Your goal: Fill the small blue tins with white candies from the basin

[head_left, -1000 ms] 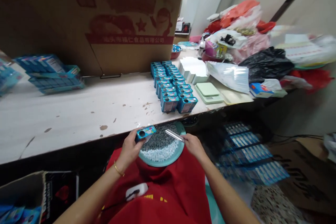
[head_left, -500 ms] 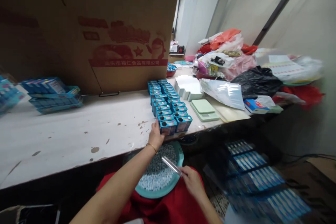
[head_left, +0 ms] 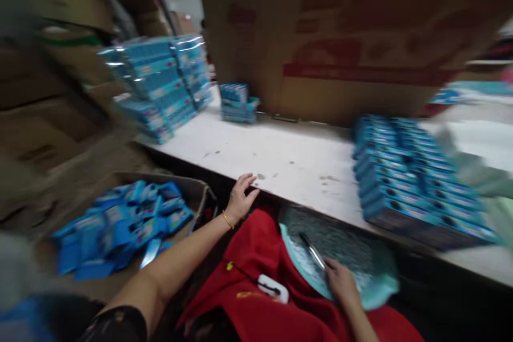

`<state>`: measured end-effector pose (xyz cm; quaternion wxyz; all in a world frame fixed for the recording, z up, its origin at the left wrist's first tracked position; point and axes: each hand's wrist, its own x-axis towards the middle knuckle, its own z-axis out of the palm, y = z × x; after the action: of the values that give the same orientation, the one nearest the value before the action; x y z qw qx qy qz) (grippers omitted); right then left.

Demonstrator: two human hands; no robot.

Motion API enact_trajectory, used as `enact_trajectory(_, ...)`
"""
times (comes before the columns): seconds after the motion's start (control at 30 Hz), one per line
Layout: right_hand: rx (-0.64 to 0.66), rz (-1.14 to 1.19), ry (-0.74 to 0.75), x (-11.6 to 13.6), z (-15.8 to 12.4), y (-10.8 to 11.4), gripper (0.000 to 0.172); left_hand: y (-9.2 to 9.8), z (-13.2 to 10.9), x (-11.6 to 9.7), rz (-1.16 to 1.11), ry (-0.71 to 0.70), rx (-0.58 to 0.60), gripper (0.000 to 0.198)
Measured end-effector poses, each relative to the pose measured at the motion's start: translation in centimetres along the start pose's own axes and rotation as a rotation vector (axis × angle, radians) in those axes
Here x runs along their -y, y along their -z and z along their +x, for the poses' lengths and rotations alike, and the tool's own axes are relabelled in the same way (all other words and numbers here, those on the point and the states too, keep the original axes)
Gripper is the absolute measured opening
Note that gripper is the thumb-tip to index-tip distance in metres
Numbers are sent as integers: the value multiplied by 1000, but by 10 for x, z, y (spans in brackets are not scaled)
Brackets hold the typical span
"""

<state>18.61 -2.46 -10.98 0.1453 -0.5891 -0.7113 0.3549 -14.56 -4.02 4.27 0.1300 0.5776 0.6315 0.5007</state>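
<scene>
My left hand (head_left: 240,199), with a gold bracelet at the wrist, is at the front edge of the white table (head_left: 256,155). Its fingers are spread and hold nothing. In my right hand (head_left: 341,281) is a slim, shiny metal tool (head_left: 315,252); blur hides its exact kind. The tool's far end is over a turquoise basin (head_left: 298,264) of small pale pieces, which sits by my lap under the table edge. Two rows of small blue boxes (head_left: 404,171) stand on the table to the right.
A carton (head_left: 206,192) of jumbled blue boxes is at lower left. Wrapped stacks of blue packs (head_left: 160,75) stand at the table's left end, near a small blue display tray (head_left: 239,112). A large cardboard box (head_left: 320,91) rises behind the table.
My view has swung left. My left hand has come away from the front of the blue box rows and moved left, its fingers spreading. My right hand still holds the metal tool at the basin.
</scene>
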Motion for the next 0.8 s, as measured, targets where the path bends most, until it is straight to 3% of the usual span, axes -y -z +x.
enact_trajectory(0.07,84,-85,-5,-6,9,-9,46,75,-24,40,202,124,-150,34)
enact_trajectory(0.13,156,-115,-37,-11,12,-14,46,145,-57,78,458,300,-228,39)
enact_trajectory(0.2,209,-101,-83,-13,12,-15,46,199,-93,110,698,487,-169,49)
enact_trajectory(0.27,238,-77,-146,-12,10,-14,44,231,-122,136,839,619,-69,61)
enact_trajectory(0.33,255,-62,-208,-9,11,-14,39,244,-138,157,887,671,51,66)
enact_trajectory(0.4,263,-47,-242,-6,14,-15,32,241,-140,172,904,662,151,66)
enact_trajectory(0.57,282,-65,-252,11,15,-16,27,223,-108,201,926,614,255,66)
enact_trajectory(0.7,296,-199,-131,38,3,-12,31,225,-93,213,959,637,321,51)
enact_trajectory(0.8,264,-165,-173,50,0,-9,26,232,-90,209,939,571,375,44)
